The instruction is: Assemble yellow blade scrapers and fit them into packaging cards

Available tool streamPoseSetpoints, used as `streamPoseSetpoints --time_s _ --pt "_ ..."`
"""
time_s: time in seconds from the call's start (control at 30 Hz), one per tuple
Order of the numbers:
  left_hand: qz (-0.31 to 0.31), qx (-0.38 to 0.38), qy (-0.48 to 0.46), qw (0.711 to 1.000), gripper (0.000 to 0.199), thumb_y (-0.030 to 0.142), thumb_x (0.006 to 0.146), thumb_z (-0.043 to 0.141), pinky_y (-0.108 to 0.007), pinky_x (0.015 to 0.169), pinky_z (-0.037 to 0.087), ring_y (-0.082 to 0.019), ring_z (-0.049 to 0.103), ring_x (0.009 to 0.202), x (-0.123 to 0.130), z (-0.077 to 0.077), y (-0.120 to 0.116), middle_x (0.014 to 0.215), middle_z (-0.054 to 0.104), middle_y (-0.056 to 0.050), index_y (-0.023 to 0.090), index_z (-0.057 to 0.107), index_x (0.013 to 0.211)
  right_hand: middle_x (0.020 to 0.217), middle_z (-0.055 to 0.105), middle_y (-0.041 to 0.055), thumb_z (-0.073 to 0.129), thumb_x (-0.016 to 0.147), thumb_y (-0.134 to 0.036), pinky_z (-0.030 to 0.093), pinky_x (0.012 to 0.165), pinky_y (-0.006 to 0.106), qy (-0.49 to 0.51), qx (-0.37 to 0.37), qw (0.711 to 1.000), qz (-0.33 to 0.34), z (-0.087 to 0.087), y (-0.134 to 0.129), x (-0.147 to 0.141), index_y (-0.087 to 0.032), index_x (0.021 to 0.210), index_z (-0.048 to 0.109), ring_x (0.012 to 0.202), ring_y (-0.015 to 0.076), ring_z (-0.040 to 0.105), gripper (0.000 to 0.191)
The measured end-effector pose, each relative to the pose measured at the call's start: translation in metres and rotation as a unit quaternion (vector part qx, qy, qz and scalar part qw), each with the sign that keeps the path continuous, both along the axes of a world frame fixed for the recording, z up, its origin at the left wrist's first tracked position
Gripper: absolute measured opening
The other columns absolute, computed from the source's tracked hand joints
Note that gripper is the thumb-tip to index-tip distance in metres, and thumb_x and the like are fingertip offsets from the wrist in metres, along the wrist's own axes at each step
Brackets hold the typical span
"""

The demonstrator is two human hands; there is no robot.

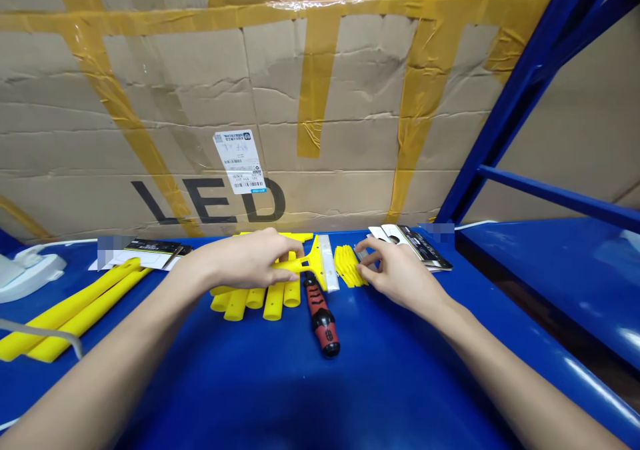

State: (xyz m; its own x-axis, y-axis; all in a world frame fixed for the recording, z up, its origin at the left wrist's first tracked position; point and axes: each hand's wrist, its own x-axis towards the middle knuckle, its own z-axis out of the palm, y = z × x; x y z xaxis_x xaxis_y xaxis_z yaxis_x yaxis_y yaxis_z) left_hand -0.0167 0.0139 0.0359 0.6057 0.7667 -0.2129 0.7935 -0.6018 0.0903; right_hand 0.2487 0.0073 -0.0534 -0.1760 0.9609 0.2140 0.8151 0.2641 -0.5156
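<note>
My left hand (pixel 253 261) is closed on the handle of a yellow scraper (pixel 316 262), whose pale blade strip faces right. Under and beside that hand lie several yellow tube handles (pixel 273 301). A red and black screwdriver (pixel 324 320) rests on the blue surface just below the scraper head. Right of the blade is a stack of small yellow pieces (pixel 349 266). My right hand (pixel 395 270) is at the stack's right edge, its thumb and index finger bent around a small, clear-looking item that is too small to make out.
Two long yellow handles (pixel 85 307) and printed cards (pixel 150 253) lie at left, near a white object (pixel 35 273). More cards (pixel 420 245) are behind my right hand. A taped cardboard box (pixel 280 103) stands behind; a blue metal frame (pixel 520 97) rises at right.
</note>
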Motion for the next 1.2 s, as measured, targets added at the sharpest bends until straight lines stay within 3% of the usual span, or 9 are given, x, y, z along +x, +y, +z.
streamPoseSetpoints --time_s 0.17,0.47,0.53,0.7,0.87,0.93,1.03,1.1,1.2 --pt "0.003 0.005 0.015 1.000 0.045 0.041 0.093 0.058 -0.030 0.073 0.046 -0.025 0.067 0.091 0.000 -0.001 0.000 0.106 0.072 -0.011 0.023 0.062 0.134 0.094 0.081 0.0066 0.061 0.082 -0.014 0.054 0.080 0.036 -0.016 -0.016 1.000 -0.006 -0.004 0.000 -0.006 -0.019 0.118 0.068 0.091 0.0263 0.075 0.037" --pt "-0.005 0.004 0.014 1.000 0.042 0.041 0.094 0.057 -0.029 0.069 0.045 -0.023 0.066 0.085 0.000 0.001 -0.001 0.101 0.072 -0.010 0.022 0.063 0.131 0.091 0.080 0.0086 0.057 0.084 -0.013 0.054 0.080 0.036 -0.044 0.006 0.999 -0.004 -0.004 -0.001 -0.006 -0.016 0.131 0.066 0.087 0.0268 0.075 0.048" --pt "-0.013 0.007 0.009 1.000 0.039 0.041 0.093 0.057 -0.028 0.065 0.043 -0.022 0.065 0.080 0.001 0.002 -0.002 0.097 0.072 -0.009 0.021 0.065 0.126 0.089 0.080 0.0090 0.055 0.084 -0.011 0.052 0.076 0.035 -0.071 0.027 0.997 -0.001 -0.004 -0.002 -0.007 -0.018 0.126 0.069 0.084 0.0263 0.074 0.046" --pt "-0.025 0.007 0.009 1.000 0.037 0.044 0.094 0.056 -0.027 0.060 0.040 -0.019 0.063 0.072 0.002 0.002 -0.003 0.092 0.071 -0.007 0.020 0.066 0.121 0.081 0.078 0.0121 0.054 0.082 -0.011 0.049 0.069 0.034 -0.105 0.048 0.993 0.005 -0.004 -0.004 -0.009 -0.017 0.087 0.078 0.074 0.0266 0.072 0.026" --pt "-0.024 0.007 -0.001 1.000 0.044 0.048 0.093 0.056 -0.028 0.065 0.044 -0.021 0.066 0.078 0.002 0.001 -0.003 0.100 0.073 -0.009 0.020 0.065 0.126 0.079 0.075 0.0111 0.057 0.086 -0.020 0.050 0.071 0.035 -0.089 0.081 0.993 -0.010 -0.001 -0.004 -0.009 -0.016 0.090 0.075 0.074 0.0263 0.071 0.018" --pt "-0.026 0.006 -0.003 1.000 0.044 0.047 0.093 0.056 -0.029 0.069 0.046 -0.022 0.067 0.083 0.002 0.001 -0.003 0.103 0.073 -0.010 0.019 0.065 0.126 0.083 0.074 0.0076 0.058 0.086 -0.020 0.051 0.071 0.033 -0.045 0.100 0.994 -0.023 0.002 -0.004 -0.009 -0.018 0.108 0.070 0.073 0.0227 0.071 0.025" --pt "-0.032 0.005 0.000 0.999 0.043 0.046 0.093 0.056 -0.029 0.069 0.047 -0.023 0.068 0.084 0.003 0.002 -0.004 0.103 0.074 -0.010 0.019 0.066 0.125 0.086 0.070 0.0011 0.066 0.078 -0.021 0.052 0.061 0.029 0.148 0.075 0.984 -0.059 0.006 -0.004 -0.010 -0.023 0.132 0.052 0.061 0.0178 0.070 0.056" --pt "-0.035 0.005 -0.010 0.999 0.043 0.047 0.093 0.057 -0.028 0.067 0.047 -0.022 0.068 0.080 0.003 0.002 -0.004 0.099 0.074 -0.010 0.019 0.066 0.124 0.075 0.066 -0.0027 0.072 0.068 -0.021 0.051 0.052 0.028 0.307 0.001 0.949 -0.066 0.009 -0.005 -0.011 -0.023 0.126 0.050 0.052 0.0172 0.066 0.062" --pt "-0.040 0.010 -0.029 0.999 0.043 0.047 0.092 0.058 -0.028 0.066 0.046 -0.021 0.068 0.076 0.002 0.001 -0.003 0.094 0.075 -0.009 0.019 0.067 0.124 0.054 0.055 -0.0080 0.069 0.065 -0.020 0.043 0.043 0.026 0.429 -0.082 0.899 -0.044 0.013 -0.006 -0.014 -0.022 0.106 0.053 0.041 0.0145 0.055 0.044"
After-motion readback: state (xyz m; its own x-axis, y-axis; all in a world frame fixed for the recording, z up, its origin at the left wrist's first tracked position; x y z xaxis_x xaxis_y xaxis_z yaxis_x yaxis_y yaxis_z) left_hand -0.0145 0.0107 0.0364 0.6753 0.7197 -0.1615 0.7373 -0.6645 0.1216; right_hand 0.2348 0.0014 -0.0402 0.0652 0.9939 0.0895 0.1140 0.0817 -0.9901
